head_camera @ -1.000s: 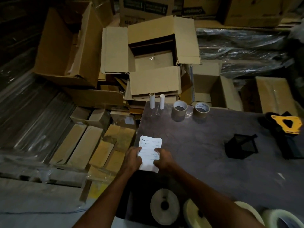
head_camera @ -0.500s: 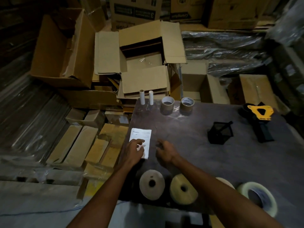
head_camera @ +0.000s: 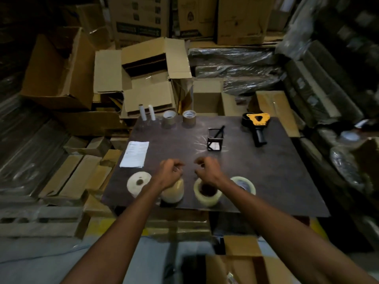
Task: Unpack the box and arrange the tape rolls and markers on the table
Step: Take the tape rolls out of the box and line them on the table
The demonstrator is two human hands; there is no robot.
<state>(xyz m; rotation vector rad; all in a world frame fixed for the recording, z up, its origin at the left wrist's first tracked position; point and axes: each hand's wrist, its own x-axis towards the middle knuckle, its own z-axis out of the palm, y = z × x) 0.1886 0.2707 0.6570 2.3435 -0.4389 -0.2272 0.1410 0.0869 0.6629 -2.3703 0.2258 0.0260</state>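
Observation:
Several tape rolls line the dark table's (head_camera: 266, 177) near edge: a white roll (head_camera: 137, 183), a cream roll (head_camera: 173, 192), a clear roll (head_camera: 207, 192) and another clear roll (head_camera: 244, 183). Two brown tape rolls (head_camera: 169, 118) (head_camera: 189, 117) and two white tubes (head_camera: 146, 112) stand at the far edge. A black mesh holder (head_camera: 215, 139) has one marker in it. My left hand (head_camera: 171, 171) and my right hand (head_camera: 207, 169) hover above the near rolls, fingers loosely curled, nothing in them. An open box (head_camera: 244, 265) is below the table.
A white paper sheet (head_camera: 135, 153) lies at the table's left edge. A yellow and black tape dispenser (head_camera: 256, 124) rests at the far right. Open cardboard boxes (head_camera: 147, 78) and wrapped bundles crowd the floor behind and on both sides.
Both hands let go of the paper sheet, which now lies flat at the left. The hands moved right and nearer, above the tape rolls. The camera pulled back.

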